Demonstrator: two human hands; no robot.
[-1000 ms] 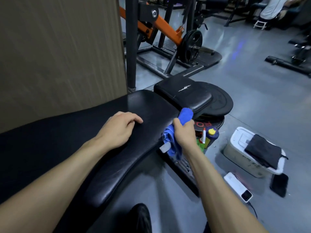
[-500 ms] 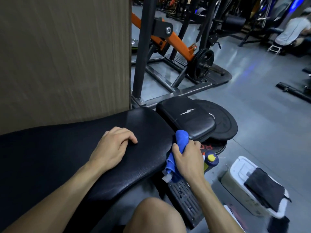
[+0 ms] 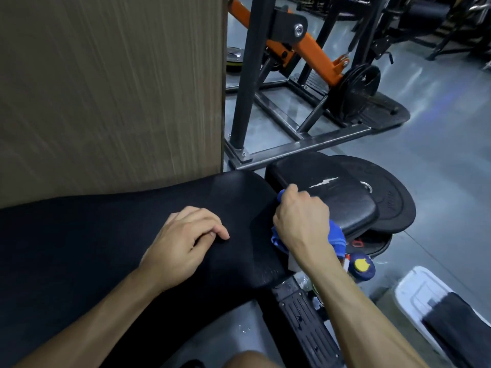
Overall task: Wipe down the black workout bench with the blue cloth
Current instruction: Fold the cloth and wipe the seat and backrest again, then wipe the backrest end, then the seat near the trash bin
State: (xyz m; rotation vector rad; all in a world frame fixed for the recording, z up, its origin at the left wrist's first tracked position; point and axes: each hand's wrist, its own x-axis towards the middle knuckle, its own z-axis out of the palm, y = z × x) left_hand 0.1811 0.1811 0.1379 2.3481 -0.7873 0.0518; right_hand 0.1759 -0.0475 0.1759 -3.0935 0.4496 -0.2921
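At bench's far end, head view: right hand clenched around blue cloth, pressed into the gap between long pad and small seat pad. Left hand rests loosely curled, empty, bracing. Wiping underway; next likely sweep cloth across the pads.

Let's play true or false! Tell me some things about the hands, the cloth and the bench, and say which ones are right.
1. The right hand holds the blue cloth. True.
2. The left hand holds a spray bottle. False: it rests empty on the black bench.
3. The cloth is at the gap between the long pad and the small seat pad. True.
4. The machine arm behind is green. False: it is orange.
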